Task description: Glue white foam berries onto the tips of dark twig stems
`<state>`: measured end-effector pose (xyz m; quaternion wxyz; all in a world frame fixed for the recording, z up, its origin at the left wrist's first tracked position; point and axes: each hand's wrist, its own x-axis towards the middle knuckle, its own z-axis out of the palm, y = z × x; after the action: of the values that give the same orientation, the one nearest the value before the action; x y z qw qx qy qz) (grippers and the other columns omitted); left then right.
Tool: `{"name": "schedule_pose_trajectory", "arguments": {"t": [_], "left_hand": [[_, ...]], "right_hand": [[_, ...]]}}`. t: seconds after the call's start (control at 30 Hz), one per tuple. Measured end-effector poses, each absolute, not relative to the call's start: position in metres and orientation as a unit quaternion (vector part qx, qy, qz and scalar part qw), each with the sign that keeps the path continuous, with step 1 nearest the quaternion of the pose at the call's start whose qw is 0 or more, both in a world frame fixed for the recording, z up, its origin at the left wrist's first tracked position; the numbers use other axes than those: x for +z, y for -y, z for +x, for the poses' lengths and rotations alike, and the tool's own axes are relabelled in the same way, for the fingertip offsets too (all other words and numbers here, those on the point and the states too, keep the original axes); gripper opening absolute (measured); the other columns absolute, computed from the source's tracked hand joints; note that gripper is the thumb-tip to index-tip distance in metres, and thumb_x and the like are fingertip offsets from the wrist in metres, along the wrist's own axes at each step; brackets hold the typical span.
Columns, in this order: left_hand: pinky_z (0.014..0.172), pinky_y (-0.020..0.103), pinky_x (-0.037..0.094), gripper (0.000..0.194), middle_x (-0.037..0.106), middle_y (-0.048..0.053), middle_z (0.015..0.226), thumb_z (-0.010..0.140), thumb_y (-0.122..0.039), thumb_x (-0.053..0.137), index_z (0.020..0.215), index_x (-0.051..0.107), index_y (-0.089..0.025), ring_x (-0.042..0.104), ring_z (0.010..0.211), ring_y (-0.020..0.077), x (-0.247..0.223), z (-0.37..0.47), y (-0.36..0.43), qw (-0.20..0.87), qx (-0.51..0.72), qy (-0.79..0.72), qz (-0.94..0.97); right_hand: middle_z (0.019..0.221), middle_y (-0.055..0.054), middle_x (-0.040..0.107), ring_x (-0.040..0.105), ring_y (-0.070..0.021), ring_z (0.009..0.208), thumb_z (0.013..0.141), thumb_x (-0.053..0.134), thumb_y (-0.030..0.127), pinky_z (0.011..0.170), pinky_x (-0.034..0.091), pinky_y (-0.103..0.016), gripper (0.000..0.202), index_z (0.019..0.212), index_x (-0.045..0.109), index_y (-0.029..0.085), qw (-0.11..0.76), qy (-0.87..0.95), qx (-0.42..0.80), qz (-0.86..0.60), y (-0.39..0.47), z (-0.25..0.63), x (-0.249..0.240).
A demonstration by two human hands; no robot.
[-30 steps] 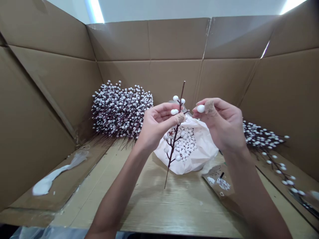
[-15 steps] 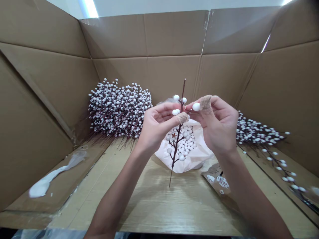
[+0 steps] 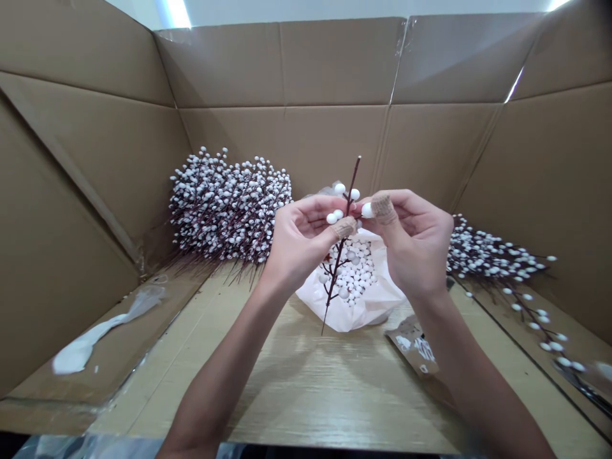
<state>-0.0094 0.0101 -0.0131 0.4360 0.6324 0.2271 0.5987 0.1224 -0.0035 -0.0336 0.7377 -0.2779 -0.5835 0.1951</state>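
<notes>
Between my hands stands a dark brown artificial berry stem point(image 3: 339, 258), tilted slightly, with white berries on its short side twigs. My left hand point(image 3: 306, 233) pinches it in its upper half, thumb and fingers closed round it. My right hand point(image 3: 415, 239) pinches a single white berry point(image 3: 367, 210) between thumb and finger, right beside the stem at a side twig. Both thumbs wear tan tape. Whether the berry sits on the twig tip is hard to see. Behind and below the stem lies a pale plastic bag point(image 3: 382, 306) full of loose white berries point(image 3: 361, 274).
A big pile of berry stems point(image 3: 229, 207) lies at the back left, a smaller one point(image 3: 492, 252) at the right. White glue-like material point(image 3: 79, 354) rests on cardboard at left. A marked cardboard piece point(image 3: 415, 350) lies near my right forearm. Cardboard walls point(image 3: 335, 70) enclose the table.
My right hand has moved left, bringing the berry closer to the stem. The stem's lower end has swung slightly up and left. My left hand keeps its pinch.
</notes>
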Motion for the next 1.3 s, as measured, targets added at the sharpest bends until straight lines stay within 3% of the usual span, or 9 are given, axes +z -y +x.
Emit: {"name": "schedule_pose_trajectory", "arguments": {"t": [0.37, 0.67, 0.9, 1.1, 1.3], "left_hand": [[0.073, 0.027, 0.058, 0.014, 0.072, 0.004, 0.079, 0.062, -0.015, 0.075, 0.073, 0.067, -0.015, 0.069, 0.076, 0.0156, -0.014, -0.008, -0.011, 0.407, 0.604, -0.24, 0.642], [0.072, 0.027, 0.059, 0.014, 0.072, 0.005, 0.081, 0.062, -0.016, 0.076, 0.073, 0.067, -0.015, 0.069, 0.08, 0.0175, -0.013, -0.009, -0.012, 0.399, 0.607, -0.244, 0.642], [0.072, 0.027, 0.059, 0.016, 0.072, 0.004, 0.08, 0.061, -0.018, 0.078, 0.071, 0.066, -0.015, 0.069, 0.078, 0.017, -0.015, -0.01, -0.014, 0.402, 0.614, -0.238, 0.636], [0.074, 0.029, 0.059, 0.021, 0.073, 0.006, 0.083, 0.059, -0.022, 0.081, 0.073, 0.067, -0.014, 0.07, 0.081, 0.0185, -0.015, -0.01, -0.014, 0.403, 0.613, -0.246, 0.633], [0.069, 0.028, 0.058, 0.032, 0.072, 0.005, 0.078, 0.06, -0.022, 0.081, 0.088, 0.067, -0.014, 0.07, 0.073, 0.0176, -0.012, -0.014, -0.014, 0.435, 0.576, -0.254, 0.644]], "right_hand": [[0.081, -0.001, 0.07, 0.068, -0.0149, 0.074, 0.084, 0.065, 0.029, 0.068, 0.059, -0.029, 0.006, 0.083, 0.067, 0.023, 0.743, 0.584, 0.165, -0.284, 0.005, 0.118, -0.034], [0.082, -0.001, 0.07, 0.068, -0.0152, 0.074, 0.083, 0.067, 0.032, 0.069, 0.06, -0.03, 0.008, 0.082, 0.068, 0.024, 0.741, 0.584, 0.164, -0.287, 0.003, 0.118, -0.036], [0.083, -0.001, 0.071, 0.068, -0.0147, 0.076, 0.081, 0.069, 0.026, 0.07, 0.06, -0.029, 0.003, 0.082, 0.07, 0.023, 0.753, 0.572, 0.2, -0.256, 0.001, 0.115, -0.038], [0.084, -0.001, 0.072, 0.069, -0.016, 0.077, 0.081, 0.068, 0.033, 0.07, 0.061, -0.031, 0.01, 0.084, 0.068, 0.023, 0.749, 0.569, 0.198, -0.276, -0.005, 0.115, -0.042], [0.084, -0.002, 0.072, 0.07, -0.0169, 0.077, 0.079, 0.069, 0.037, 0.069, 0.06, -0.032, 0.015, 0.084, 0.068, 0.023, 0.739, 0.565, 0.246, -0.273, -0.009, 0.123, -0.04]]}}
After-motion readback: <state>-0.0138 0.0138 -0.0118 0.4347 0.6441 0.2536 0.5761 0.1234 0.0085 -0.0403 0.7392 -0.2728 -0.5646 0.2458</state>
